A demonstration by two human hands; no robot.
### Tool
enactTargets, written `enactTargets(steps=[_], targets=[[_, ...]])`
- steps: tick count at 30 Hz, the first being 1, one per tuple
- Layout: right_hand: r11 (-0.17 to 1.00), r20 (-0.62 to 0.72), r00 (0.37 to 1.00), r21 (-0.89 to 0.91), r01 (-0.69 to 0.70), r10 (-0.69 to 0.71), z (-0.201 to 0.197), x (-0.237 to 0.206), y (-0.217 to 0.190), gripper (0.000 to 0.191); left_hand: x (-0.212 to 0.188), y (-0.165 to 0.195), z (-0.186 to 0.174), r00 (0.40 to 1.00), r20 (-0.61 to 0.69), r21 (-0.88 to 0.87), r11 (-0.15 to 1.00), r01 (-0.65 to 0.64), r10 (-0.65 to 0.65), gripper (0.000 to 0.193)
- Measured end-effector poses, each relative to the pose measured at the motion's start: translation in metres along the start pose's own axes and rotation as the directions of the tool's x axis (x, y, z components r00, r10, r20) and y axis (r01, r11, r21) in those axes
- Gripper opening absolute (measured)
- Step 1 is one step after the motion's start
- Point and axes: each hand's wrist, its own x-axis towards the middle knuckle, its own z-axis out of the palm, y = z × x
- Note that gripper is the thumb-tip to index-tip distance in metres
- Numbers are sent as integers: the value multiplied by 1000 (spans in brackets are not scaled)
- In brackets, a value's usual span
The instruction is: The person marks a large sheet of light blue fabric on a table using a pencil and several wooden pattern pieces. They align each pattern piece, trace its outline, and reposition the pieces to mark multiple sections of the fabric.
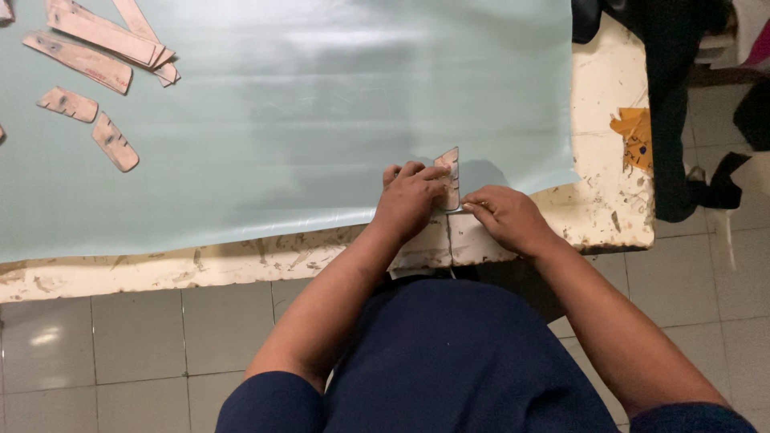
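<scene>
Hands at the near edge of a worn white table [609, 216]. Left hand [409, 200]: fingers curled and pressed flat down on a small cardboard template [449, 172], pinning it against a pale green sheet [305, 120]. Right hand [505, 218]: fingers drawn together at the template's lower edge, seemingly pinching something thin; what it grips cannot be told. Template: tan, wedge-shaped, lying near the sheet's lower right corner, close to the table's front edge. Sheet: glossy, spread over most of the tabletop. Loose cardboard pieces [88, 64]: long strips and short rounded shapes, grouped at the far left of the sheet, well apart from the hands. Dark cloth [674, 96]: hanging beyond the table's right end. Tiled floor [136, 345]: grey, below the table.
</scene>
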Motion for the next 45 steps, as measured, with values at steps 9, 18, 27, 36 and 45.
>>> enactTargets(steps=[9,18,27,36,45], targets=[[990,-37,990,-11,138,-139,13,-5,-9,20,1,2,-1,999,30,3,999,33,-33,17],[970,-104,965,-33,240,-243,24,13,-20,19,3,-3,-3,994,102,10,999,35,-36,20],[995,-229,973,95,2,20,11,15,-24,20,-7,-4,-1,999,-50,-108,994,-12,7,13],[912,-147,956,365,-185,253,7,29,-3,28,-11,-1,0,992,-122,-117,993,-3,-11,13],[976,-234,964,202,-78,125,15,30,-4,24,-11,-3,1,994,-106,-107,994,6,-18,15]])
